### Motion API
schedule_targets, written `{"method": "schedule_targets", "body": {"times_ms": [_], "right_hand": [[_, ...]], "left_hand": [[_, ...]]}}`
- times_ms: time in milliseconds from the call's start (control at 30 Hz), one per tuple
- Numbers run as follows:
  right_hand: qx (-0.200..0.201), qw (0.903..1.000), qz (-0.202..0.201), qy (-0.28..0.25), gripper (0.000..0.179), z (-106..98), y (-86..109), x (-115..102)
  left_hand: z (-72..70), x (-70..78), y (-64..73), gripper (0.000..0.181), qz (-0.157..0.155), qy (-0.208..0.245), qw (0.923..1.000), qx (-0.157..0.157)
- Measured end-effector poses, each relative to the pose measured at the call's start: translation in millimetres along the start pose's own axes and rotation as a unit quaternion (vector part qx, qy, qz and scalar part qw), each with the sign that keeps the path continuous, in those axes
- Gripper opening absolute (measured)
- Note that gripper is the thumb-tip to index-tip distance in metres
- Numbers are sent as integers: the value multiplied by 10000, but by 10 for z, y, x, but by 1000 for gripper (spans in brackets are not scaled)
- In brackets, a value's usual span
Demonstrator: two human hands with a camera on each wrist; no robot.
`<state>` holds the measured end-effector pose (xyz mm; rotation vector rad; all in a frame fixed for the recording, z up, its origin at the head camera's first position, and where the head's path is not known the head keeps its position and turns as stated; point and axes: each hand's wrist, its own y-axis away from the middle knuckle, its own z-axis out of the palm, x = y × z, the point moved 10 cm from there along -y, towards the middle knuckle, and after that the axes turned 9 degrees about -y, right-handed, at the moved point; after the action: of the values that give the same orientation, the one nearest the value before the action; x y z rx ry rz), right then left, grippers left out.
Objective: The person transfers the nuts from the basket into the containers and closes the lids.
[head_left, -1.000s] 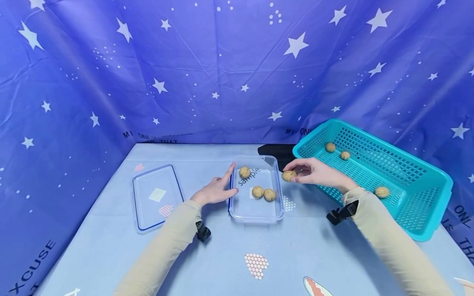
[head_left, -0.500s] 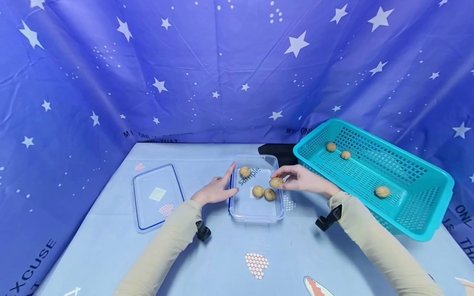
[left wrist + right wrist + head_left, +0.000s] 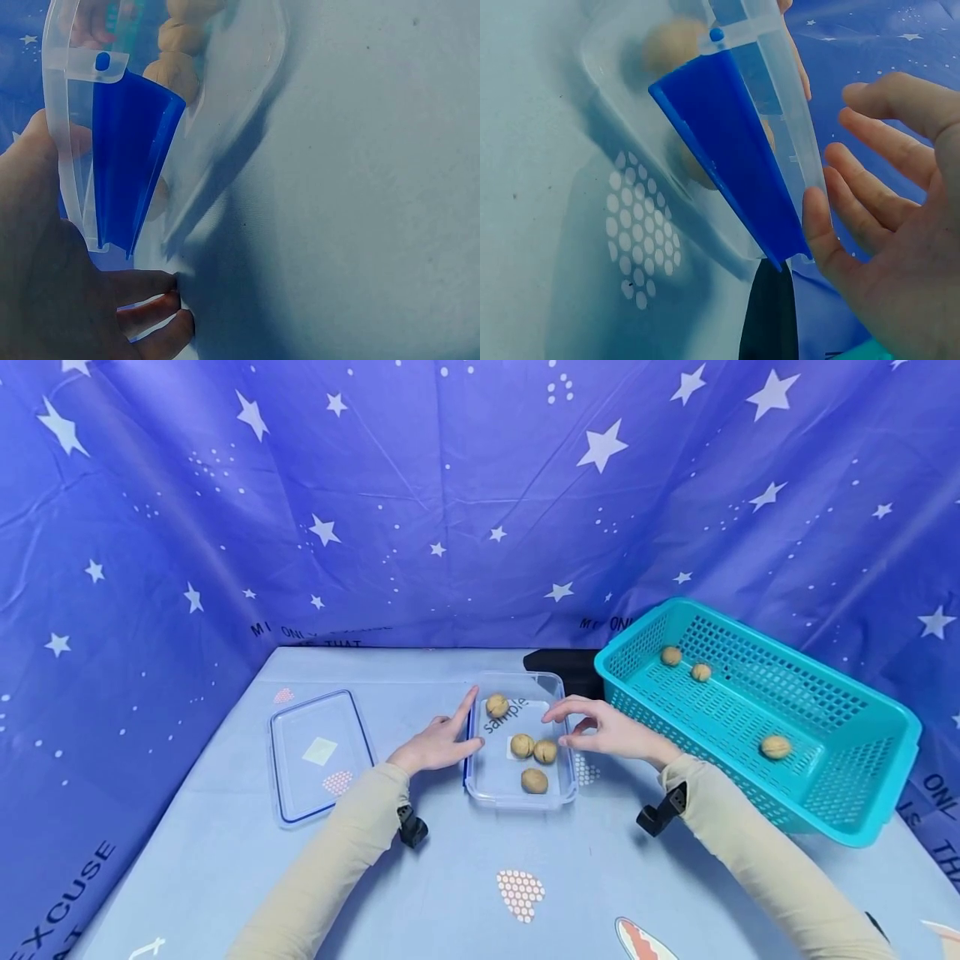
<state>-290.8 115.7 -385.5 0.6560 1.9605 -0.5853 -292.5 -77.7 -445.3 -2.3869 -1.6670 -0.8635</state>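
Observation:
A clear plastic food container (image 3: 491, 781) with blue side clips (image 3: 135, 157) stands mid-table, "sample" lettered in it. Several walnuts lie inside; one walnut (image 3: 534, 781) sits nearest the front, apart from a touching pair. At the left side, my left hand (image 3: 437, 745) rests with index finger and thumb spread straight against the rim; its lower fingers touch the table in the left wrist view. My right hand (image 3: 611, 732) hovers at the right rim with nothing in it. In the right wrist view its fingers (image 3: 881, 142) are parted beside the container wall.
A turquoise perforated basket (image 3: 851, 781) holding three walnuts stands at the right. Left of the container lies its transparent lid (image 3: 300, 789) with a blue seal. Behind the container is a flat black object (image 3: 570, 667). A blue starry curtain (image 3: 420, 485) borders the table.
My right hand carried a walnut left over the container and let it go; it now lies near the front inside. The left hand has stayed in place.

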Motion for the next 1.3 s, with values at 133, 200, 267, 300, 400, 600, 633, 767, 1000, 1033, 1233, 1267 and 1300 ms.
{"method": "schedule_targets", "body": {"times_ms": [133, 200, 267, 300, 400, 600, 633, 767, 1000, 1033, 1233, 1267, 1300], "right_hand": [[28, 10000, -15, 49, 30, -38, 31, -21], [80, 9999, 6, 132, 30, -74, 56, -34], [128, 9996, 17, 249, 31, -113, 87, -43], [144, 9995, 20, 298, 31, -129, 106, -50], [174, 9991, 50, 385, 31, -176, 182, -73], [242, 9981, 72, 559, 30, -297, 336, -142], [257, 9978, 64, 612, 30, -324, 361, -152], [295, 9966, 10, 771, 30, -428, 453, -200], [395, 9953, 7, 887, 30, -553, 570, -293], [401, 9950, 3, 915, 30, -564, 582, -308], [539, 9917, -86, 1164, 30, -653, 670, -415], [558, 9913, -102, 1189, 31, -671, 685, -433], [565, 9909, -133, 1213, 31, -687, 700, -456]], "left_hand": [[-9, -5, 0, 85, -8, 17, 10000, 1], [-21, -7, 0, 85, -21, 27, 10000, 16], [-28, -8, -1, 85, -31, 39, 10000, 21], [-31, -9, 0, 85, -42, 40, 10000, 21], [-27, -8, 2, 85, -44, 14, 10000, 5], [-23, -3, 11, 84, -72, 9, 10000, 7], [-23, 0, 13, 84, -67, 6, 10000, 8], [-22, 9, 15, 84, -24, -25, 10000, 7], [-15, 4, 11, 84, -35, -30, 10000, 6], [-13, 3, 11, 84, -37, -29, 10000, 6], [4, -11, 8, 83, -111, -61, 9999, -7], [6, -15, 7, 83, -123, -65, 9999, -6], [6, -16, 6, 83, -127, -60, 9999, -4]]}}
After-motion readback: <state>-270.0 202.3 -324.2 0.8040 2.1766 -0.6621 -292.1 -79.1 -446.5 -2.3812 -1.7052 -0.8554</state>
